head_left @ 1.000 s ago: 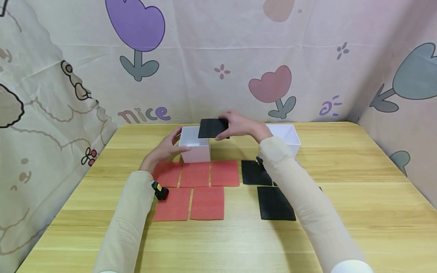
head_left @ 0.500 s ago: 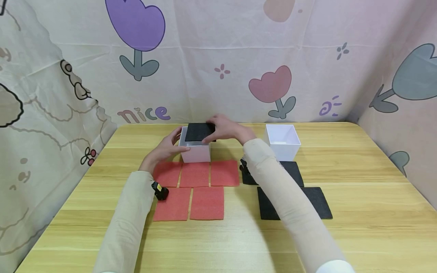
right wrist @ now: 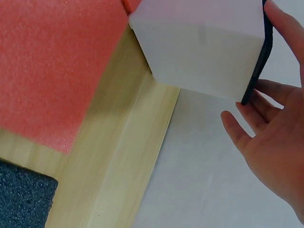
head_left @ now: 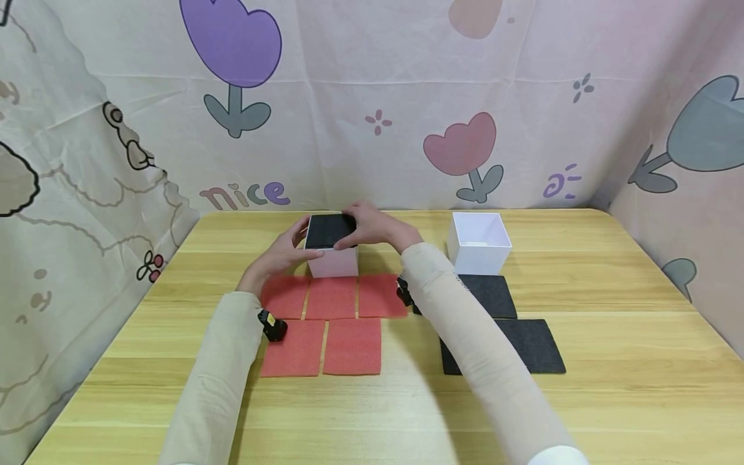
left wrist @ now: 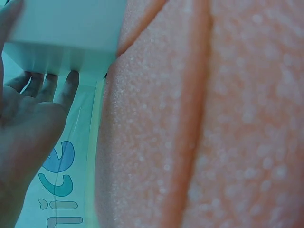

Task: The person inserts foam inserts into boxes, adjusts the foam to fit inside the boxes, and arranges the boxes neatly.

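Observation:
On the left white box [head_left: 335,263] lies a black foam square [head_left: 328,230], level over its opening. My right hand [head_left: 378,227] holds the square at its right end, thumb at the front and fingers at the back; in the right wrist view the foam's thin dark edge [right wrist: 259,66] sits along the box rim. My left hand [head_left: 279,255] grips the box from the left, thumb along the front wall and fingers behind. The left wrist view shows those fingertips [left wrist: 71,80] against the box wall. The box's inside is hidden under the foam.
A second white box [head_left: 480,244], open at the top, stands at the right. Several red foam squares [head_left: 352,346] lie in two rows before the left box. Several black foam squares [head_left: 531,345] lie to the right, partly behind my right sleeve. A printed cloth [head_left: 360,64] hangs behind the table.
My right hand has moved left and down with the black foam square, from above the box's right side onto its top. My left hand has stayed on the box.

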{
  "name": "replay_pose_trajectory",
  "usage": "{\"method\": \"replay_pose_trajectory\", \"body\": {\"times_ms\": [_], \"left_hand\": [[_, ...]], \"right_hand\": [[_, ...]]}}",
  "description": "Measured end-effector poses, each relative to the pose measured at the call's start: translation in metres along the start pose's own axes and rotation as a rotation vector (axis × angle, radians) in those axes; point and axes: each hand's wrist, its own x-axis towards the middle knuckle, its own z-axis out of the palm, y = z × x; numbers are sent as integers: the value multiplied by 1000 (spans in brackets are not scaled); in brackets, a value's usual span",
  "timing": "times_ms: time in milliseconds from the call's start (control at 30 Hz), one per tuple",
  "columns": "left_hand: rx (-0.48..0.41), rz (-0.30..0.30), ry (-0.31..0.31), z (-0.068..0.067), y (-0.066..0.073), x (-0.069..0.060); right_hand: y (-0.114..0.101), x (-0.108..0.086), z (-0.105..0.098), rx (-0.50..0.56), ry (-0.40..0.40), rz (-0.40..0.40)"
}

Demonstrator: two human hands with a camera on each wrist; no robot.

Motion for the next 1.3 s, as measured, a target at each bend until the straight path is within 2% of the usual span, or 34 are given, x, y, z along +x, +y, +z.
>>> {"method": "replay_pose_trajectory", "body": {"times_ms": [333, 400, 633, 767, 933, 1100, 1200, 1300], "left_hand": [[-11, -24, -4, 1, 3, -1], [-18, -34, -9, 1, 7, -2], [-9, -49, -32, 4, 34, -15], [1, -48, -27, 5, 35, -16], [-3, -44, -20, 6, 35, -16], [-20, -39, -26, 5, 32, -15], [-33, -26, -30, 4, 25, -11], [-35, -7, -26, 2, 12, -5]], "right_hand": [[-2, -2, 4, 0, -13, 0], [0, -3, 5, 5, -13, 3], [2, -9, 10, 19, -15, 18], [2, -10, 12, 0, -10, 19], [0, -8, 13, -41, -15, 15], [-6, -6, 12, -130, -11, 17], [-13, -7, 13, -215, 6, -30], [-21, -8, 17, -341, 12, -126]]}}
